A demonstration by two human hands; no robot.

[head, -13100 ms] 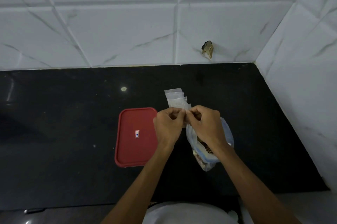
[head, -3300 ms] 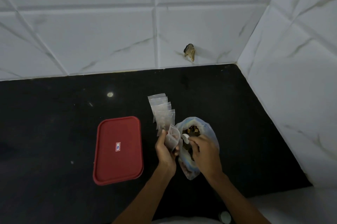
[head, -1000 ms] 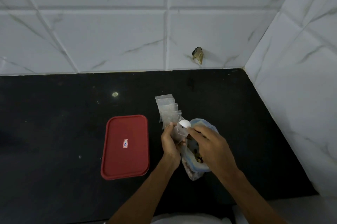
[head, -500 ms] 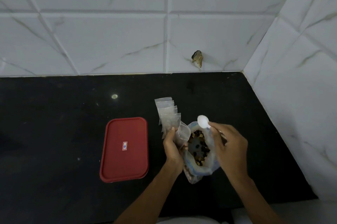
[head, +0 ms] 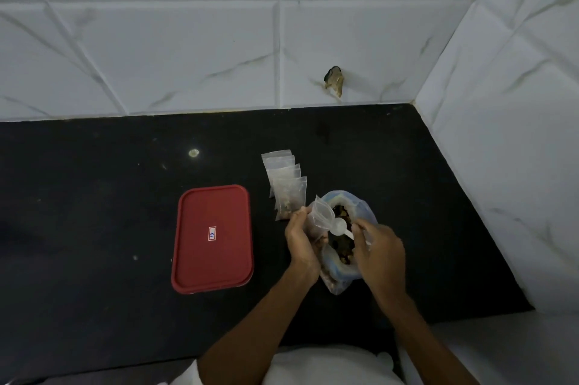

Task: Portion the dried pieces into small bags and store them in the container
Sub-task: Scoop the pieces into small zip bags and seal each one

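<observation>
My left hand (head: 301,237) grips a small clear bag (head: 319,215) with its mouth held open. My right hand (head: 377,251) pinches the handle of a white plastic spoon (head: 341,225), whose bowl sits at the small bag's mouth. Under both hands an open large plastic bag (head: 346,246) of brown dried pieces lies on the black counter (head: 94,228). Several small filled bags (head: 285,184) lie fanned in a row just behind my left hand. The container with its red lid (head: 213,239) on stands to the left.
White tiled walls close the counter at the back and on the right (head: 501,134). A broken spot (head: 334,80) shows in the back wall. The counter's front edge runs near my body.
Half a second ago my right hand held the spoon up over the large bag's far rim; now the spoon is down at the mouth of the small bag. My left hand stays put.
</observation>
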